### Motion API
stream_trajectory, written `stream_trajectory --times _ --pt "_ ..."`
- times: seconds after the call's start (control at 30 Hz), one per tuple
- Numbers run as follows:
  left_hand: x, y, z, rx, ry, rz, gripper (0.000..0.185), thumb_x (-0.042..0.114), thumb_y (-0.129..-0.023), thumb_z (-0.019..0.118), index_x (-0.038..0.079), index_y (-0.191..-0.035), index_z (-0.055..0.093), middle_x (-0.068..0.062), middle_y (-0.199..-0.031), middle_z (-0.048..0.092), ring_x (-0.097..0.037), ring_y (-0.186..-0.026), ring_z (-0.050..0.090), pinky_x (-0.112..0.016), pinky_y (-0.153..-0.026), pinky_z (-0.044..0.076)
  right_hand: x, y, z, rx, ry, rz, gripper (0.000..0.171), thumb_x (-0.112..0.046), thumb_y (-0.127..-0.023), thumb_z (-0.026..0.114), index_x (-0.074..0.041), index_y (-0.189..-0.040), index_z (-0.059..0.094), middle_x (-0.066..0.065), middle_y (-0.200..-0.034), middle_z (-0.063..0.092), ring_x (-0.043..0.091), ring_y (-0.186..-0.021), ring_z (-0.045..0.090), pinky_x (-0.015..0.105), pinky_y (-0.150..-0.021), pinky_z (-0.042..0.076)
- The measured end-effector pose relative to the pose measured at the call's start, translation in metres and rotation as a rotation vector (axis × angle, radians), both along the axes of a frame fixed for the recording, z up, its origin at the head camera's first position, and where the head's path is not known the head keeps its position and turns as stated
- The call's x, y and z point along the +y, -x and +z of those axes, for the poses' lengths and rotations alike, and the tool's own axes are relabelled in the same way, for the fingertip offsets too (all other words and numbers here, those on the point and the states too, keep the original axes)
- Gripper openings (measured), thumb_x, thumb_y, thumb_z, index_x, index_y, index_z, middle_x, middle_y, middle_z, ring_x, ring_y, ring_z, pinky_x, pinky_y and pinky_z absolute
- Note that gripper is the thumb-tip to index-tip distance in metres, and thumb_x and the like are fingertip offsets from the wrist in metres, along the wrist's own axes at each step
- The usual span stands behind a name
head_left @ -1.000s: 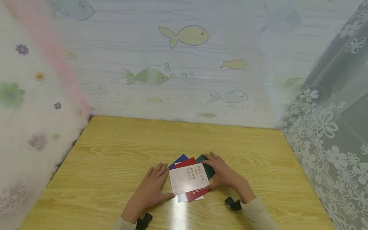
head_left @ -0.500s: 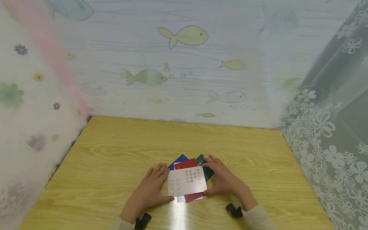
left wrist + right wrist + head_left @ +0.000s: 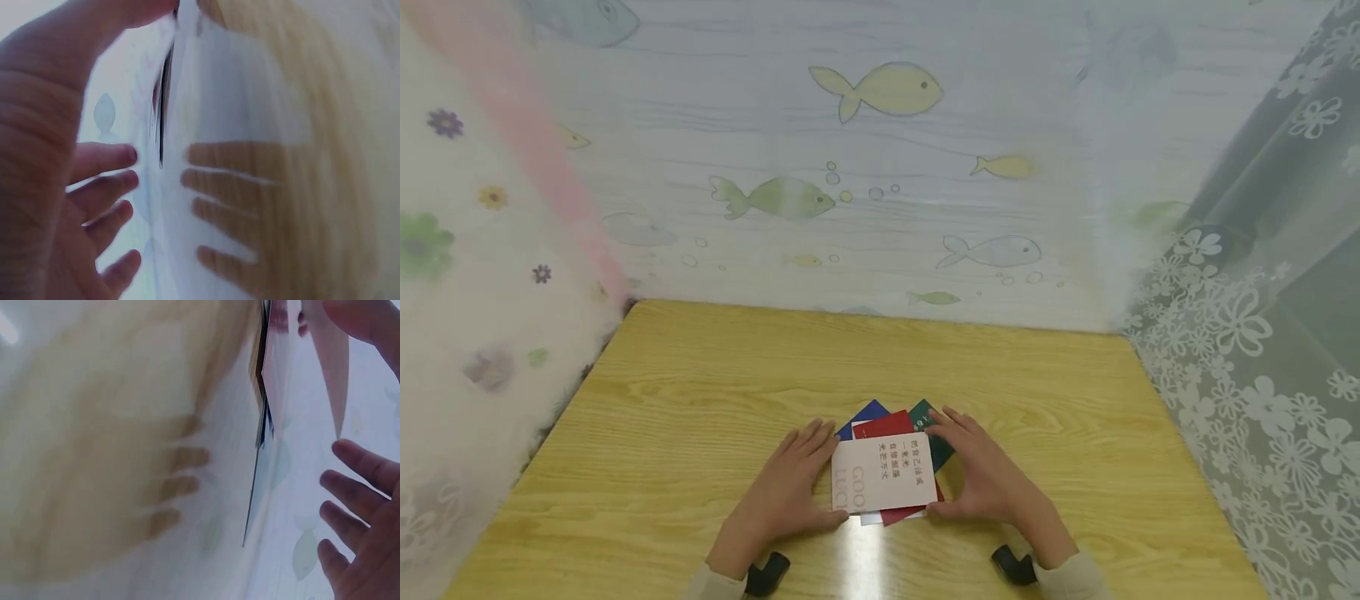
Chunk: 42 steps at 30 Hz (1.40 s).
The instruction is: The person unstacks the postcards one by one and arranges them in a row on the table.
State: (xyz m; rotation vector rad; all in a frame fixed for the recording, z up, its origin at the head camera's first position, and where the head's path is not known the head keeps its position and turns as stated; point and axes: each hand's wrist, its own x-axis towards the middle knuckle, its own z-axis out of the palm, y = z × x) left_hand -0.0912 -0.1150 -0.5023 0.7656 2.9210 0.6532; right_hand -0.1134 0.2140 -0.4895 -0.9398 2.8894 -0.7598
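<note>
A pale greeting card [image 3: 880, 487] printed with Chinese characters and large faded letters lies uppermost over a fanned pile. Beneath it show parts of a blue card [image 3: 867, 413], red card [image 3: 886, 424] and dark green card [image 3: 942, 454]. My right hand [image 3: 988, 477] holds the pale card at its right side, thumb on the near corner and index finger on the far one. In the right wrist view this pale card [image 3: 330, 359] stands off the pile [image 3: 267, 375]. My left hand [image 3: 786, 487] flanks the left side, thumb at the near corner; its other fingers [image 3: 103, 187] stretch out beside the cards.
The wooden table [image 3: 715, 375] is glossy and mirrors the hands in both wrist views. A fish-patterned curtain [image 3: 880, 167] rises at its back edge. Flowered cloth [image 3: 490, 250] borders the left, white lace [image 3: 1232, 333] the right. Black wrist cameras [image 3: 1013, 565] hang by the wrists.
The pale card has shifted slightly left and towards me over the pile and has turned straighter. My right hand has moved a little nearer with it; the left hand has barely moved.
</note>
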Motion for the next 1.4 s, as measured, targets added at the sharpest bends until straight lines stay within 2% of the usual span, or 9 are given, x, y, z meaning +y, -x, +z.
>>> stream_trajectory --times 0.1,0.23,0.37,0.47,0.7,0.83,0.97,1.17,1.4 --pt "-0.001 0.000 0.002 0.031 -0.021 0.011 0.103 0.058 -0.072 0.082 0.004 -0.152 0.046 -0.008 -0.162 0.040 -0.031 -0.151 0.034 -0.051 -0.125 0.026 0.001 -0.003 0.001 0.016 0.026 -0.014 0.097 -0.052 -0.064 0.092 -0.015 -0.144 0.050 0.004 -0.163 0.038 0.029 -0.153 0.028 0.062 -0.116 0.036" --pt "-0.004 0.000 0.003 0.086 -0.104 0.013 0.106 0.054 -0.070 0.085 0.007 -0.155 0.042 -0.006 -0.158 0.046 -0.028 -0.147 0.041 -0.047 -0.124 0.030 0.002 -0.005 0.002 0.066 0.069 -0.012 0.099 -0.050 -0.064 0.093 -0.014 -0.145 0.049 0.005 -0.163 0.038 0.029 -0.152 0.031 0.059 -0.119 0.034" --pt "-0.006 0.000 0.002 0.155 -0.161 -0.014 0.107 0.050 -0.069 0.088 0.008 -0.156 0.041 -0.004 -0.157 0.048 -0.025 -0.145 0.043 -0.046 -0.122 0.035 0.003 -0.007 0.002 0.117 0.083 -0.002 0.101 -0.050 -0.066 0.092 -0.017 -0.149 0.045 0.002 -0.164 0.036 0.026 -0.152 0.032 0.047 -0.125 0.028" --pt "-0.008 0.001 0.003 0.179 -0.174 -0.036 0.107 0.049 -0.069 0.089 0.008 -0.156 0.042 -0.003 -0.159 0.044 -0.023 -0.147 0.041 -0.044 -0.122 0.033 0.003 -0.007 0.003 0.134 0.096 0.009 0.102 -0.050 -0.067 0.091 -0.018 -0.151 0.043 0.000 -0.164 0.036 0.026 -0.152 0.033 0.039 -0.127 0.023" --pt "-0.012 0.002 0.006 0.197 -0.177 -0.062 0.103 0.049 -0.070 0.089 0.008 -0.154 0.044 -0.001 -0.163 0.039 -0.022 -0.151 0.036 -0.043 -0.124 0.028 0.004 -0.008 0.006 0.151 0.095 0.011 0.103 -0.049 -0.068 0.091 -0.018 -0.154 0.042 -0.001 -0.164 0.035 0.026 -0.152 0.032 0.043 -0.126 0.026" --pt "-0.014 0.004 0.007 0.220 -0.187 -0.079 0.102 0.049 -0.071 0.089 0.009 -0.153 0.046 -0.004 -0.162 0.041 -0.023 -0.151 0.036 -0.042 -0.126 0.025 0.004 -0.006 0.005 0.200 0.101 0.033 0.106 -0.046 -0.066 0.092 -0.012 -0.154 0.044 0.001 -0.164 0.037 0.029 -0.151 0.034 0.033 -0.129 0.017" --pt "-0.016 0.008 0.007 0.278 -0.174 -0.095 0.103 0.050 -0.070 0.088 0.009 -0.154 0.045 -0.005 -0.163 0.039 -0.026 -0.151 0.034 -0.044 -0.126 0.024 0.003 -0.002 0.002 0.258 0.097 0.062 0.109 -0.046 -0.066 0.092 -0.012 -0.156 0.041 0.005 -0.163 0.038 0.032 -0.150 0.036 0.028 -0.129 0.010" --pt "-0.020 0.015 0.007 0.362 -0.134 -0.092 0.105 0.052 -0.070 0.085 0.008 -0.156 0.042 -0.006 -0.164 0.036 -0.029 -0.151 0.034 -0.052 -0.124 0.026 -0.001 0.005 0.004 0.243 0.092 0.059 0.110 -0.046 -0.067 0.093 -0.013 -0.157 0.039 0.004 -0.164 0.036 0.030 -0.153 0.030 0.031 -0.130 0.009" --pt "-0.024 0.021 0.009 0.349 -0.121 -0.085 0.105 0.052 -0.073 0.083 0.007 -0.157 0.039 -0.007 -0.164 0.037 -0.029 -0.152 0.032 -0.054 -0.124 0.026 -0.007 0.012 0.005 0.223 0.101 0.060 0.107 -0.043 -0.067 0.094 -0.007 -0.154 0.043 0.005 -0.164 0.036 0.031 -0.153 0.029 0.033 -0.130 0.011"
